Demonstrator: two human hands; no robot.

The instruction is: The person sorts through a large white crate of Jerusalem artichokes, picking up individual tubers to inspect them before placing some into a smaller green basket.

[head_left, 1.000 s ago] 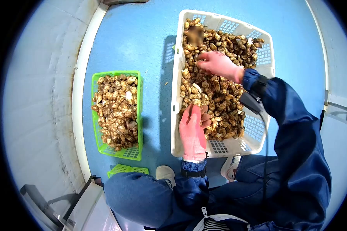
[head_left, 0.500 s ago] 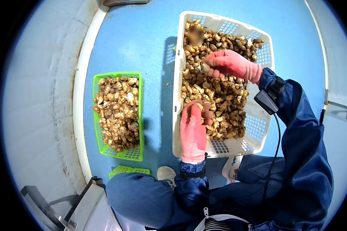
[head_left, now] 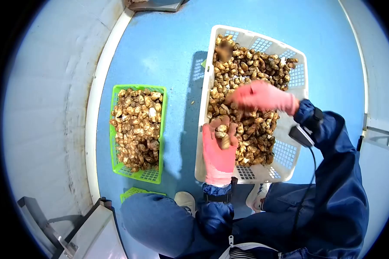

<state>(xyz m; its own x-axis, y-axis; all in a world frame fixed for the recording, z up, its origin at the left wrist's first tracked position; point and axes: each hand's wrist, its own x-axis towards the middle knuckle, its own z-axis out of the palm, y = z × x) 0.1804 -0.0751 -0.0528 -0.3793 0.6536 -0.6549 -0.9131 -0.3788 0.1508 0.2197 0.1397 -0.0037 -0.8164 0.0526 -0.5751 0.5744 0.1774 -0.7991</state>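
Note:
Stubby brown-and-cream lumps that look like mushrooms (head_left: 255, 142) fill much of a large white crate (head_left: 203, 153). My left hand (head_left: 219, 159), in a pink glove, is palm up over the crate's near left part. Its cupped fingers hold a couple of pale mushrooms (head_left: 221, 129). My right hand (head_left: 266, 96), also in a pink glove, reaches in from the right above the middle of the heap. Motion smears its bent fingers, which point left with a brownish blur at their tips. I cannot tell if they hold anything.
A smaller green basket (head_left: 163, 129), heaped with the same mushrooms, stands on the blue floor (head_left: 160, 47) to the left. Part of another green basket (head_left: 138, 192) shows beside my knee. A cable (head_left: 309, 181) hangs from the device on my right wrist.
My left hand has opened its palm more, showing the mushrooms. My right hand has moved down and slightly right over the heap. The view has shifted a little.

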